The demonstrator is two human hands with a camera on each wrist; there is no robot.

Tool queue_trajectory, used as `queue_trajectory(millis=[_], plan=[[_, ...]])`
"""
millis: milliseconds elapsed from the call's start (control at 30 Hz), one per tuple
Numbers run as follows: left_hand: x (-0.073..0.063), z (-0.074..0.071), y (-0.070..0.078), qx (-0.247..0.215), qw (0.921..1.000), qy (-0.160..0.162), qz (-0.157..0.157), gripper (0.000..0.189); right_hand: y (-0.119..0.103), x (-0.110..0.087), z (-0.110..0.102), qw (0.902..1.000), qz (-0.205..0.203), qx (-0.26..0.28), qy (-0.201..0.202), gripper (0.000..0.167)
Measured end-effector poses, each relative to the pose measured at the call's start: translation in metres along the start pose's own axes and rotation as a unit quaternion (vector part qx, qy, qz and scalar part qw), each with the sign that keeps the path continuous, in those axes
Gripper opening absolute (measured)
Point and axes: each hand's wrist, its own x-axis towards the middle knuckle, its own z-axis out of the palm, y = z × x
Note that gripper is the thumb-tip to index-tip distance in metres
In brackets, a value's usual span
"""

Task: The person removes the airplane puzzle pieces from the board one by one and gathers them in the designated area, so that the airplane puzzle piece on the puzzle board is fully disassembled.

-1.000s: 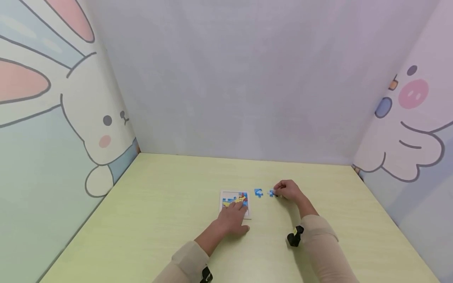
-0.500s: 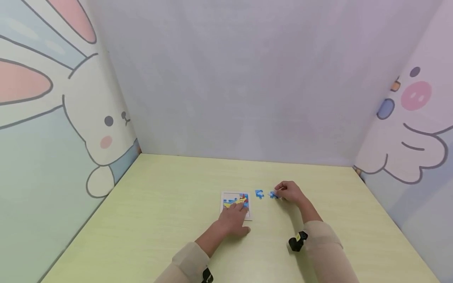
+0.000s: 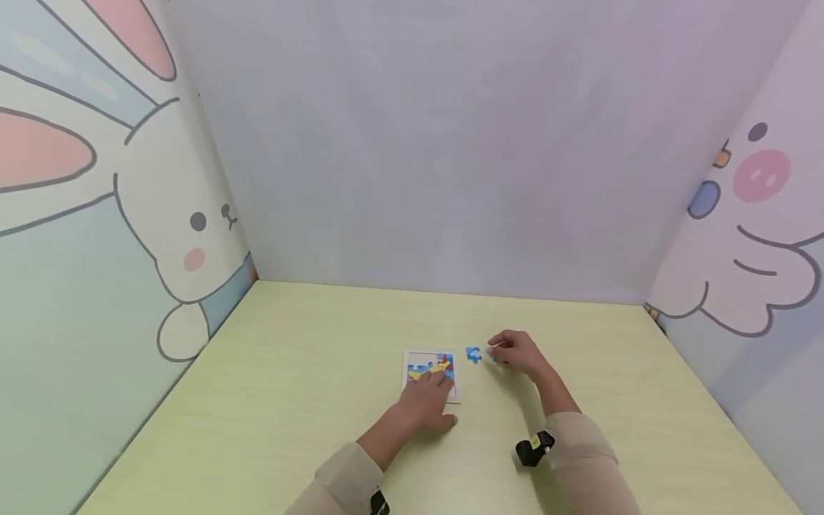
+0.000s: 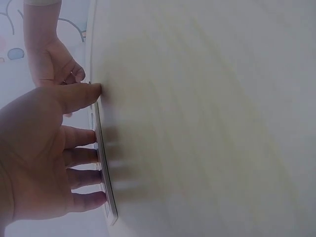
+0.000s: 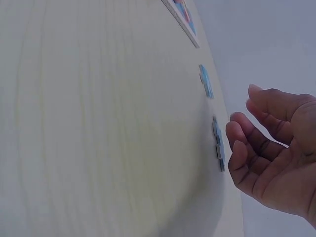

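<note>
A small framed jigsaw puzzle (image 3: pixel 421 360) lies on the table, with a yellow, red and blue picture partly filled in. My left hand (image 3: pixel 428 402) rests on it with fingers spread; in the left wrist view the fingertips touch the thin puzzle board (image 4: pixel 107 180) and the thumb stands apart. To the right of the frame lies a loose blue puzzle piece (image 3: pixel 473 355). My right hand (image 3: pixel 520 355) hovers over another blue piece (image 5: pixel 218 145), which lies flat on the table. Its fingers are loosely bent, and nothing shows between thumb and forefinger.
The pale yellow table (image 3: pixel 309 372) extends around the puzzle to a grey back wall (image 3: pixel 418 179). Side walls carry a cartoon rabbit (image 3: pixel 187 236) and a pig (image 3: pixel 759 179). Black wrist cameras, such as this device (image 3: pixel 534 449), sit near the sleeves.
My right hand has shifted slightly left and now hides more of the loose piece beneath it. The left hand stays on the puzzle.
</note>
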Motion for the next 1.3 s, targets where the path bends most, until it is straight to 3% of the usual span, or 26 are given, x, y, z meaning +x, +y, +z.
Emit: queue_trajectory(millis=[433,900,1300], plan=[[0.003,0.0,-0.001,0.011,0.9999,0.008,0.005,0.065,-0.01,0.005,0.022,0.9997,-0.01,-0.009,-0.019,0.017],[0.004,0.001,-0.001,0.013,0.9999,0.005,0.005,0.068,-0.024,0.009,0.052,0.9982,-0.007,0.034,-0.049,0.02],[0.004,0.001,-0.001,0.045,0.9988,0.01,0.018,0.07,-0.032,0.013,0.07,0.9982,0.025,-0.032,-0.045,0.017]])
